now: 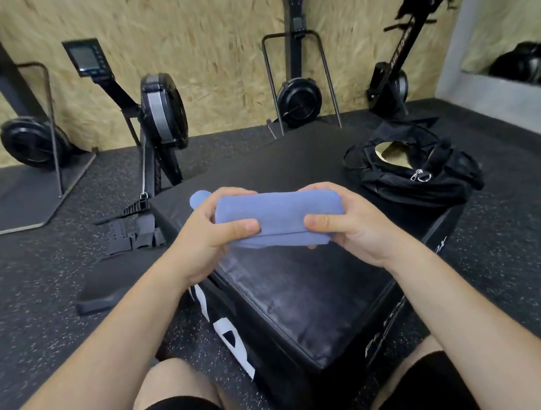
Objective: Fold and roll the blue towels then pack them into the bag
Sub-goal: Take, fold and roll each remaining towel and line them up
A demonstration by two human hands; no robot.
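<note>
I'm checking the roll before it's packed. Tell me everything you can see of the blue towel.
The soft blue cloth towel is a thick horizontal bundle, a loose edge along its lower front. The left hand and right hand grip its ends, thumbs in front, above the black padded box. One end pokes past the left hand.

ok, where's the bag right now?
In the head view the bag sits unzipped on the far right corner of the black padded box, beyond the right hand gripping the towel.

White letters on the upright rowing machine [403,44] seem to read "AIR ROW". Lettering on the near sides of the black box [306,301] cannot be read.
</note>
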